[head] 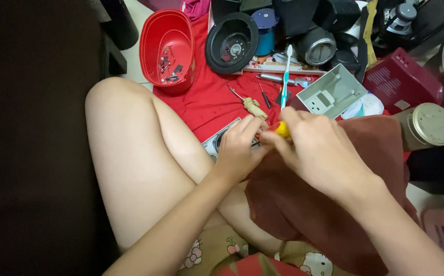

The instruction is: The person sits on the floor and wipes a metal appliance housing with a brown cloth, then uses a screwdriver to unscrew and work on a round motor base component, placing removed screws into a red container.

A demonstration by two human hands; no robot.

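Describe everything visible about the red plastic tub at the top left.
The red plastic tub is oval, glossy and deep-walled, open-topped and standing upright. It sits on the edge of the red cloth, just beyond the person's knee. A small pile of dark metal bits, likely screws, lies inside. Neither hand touches it.
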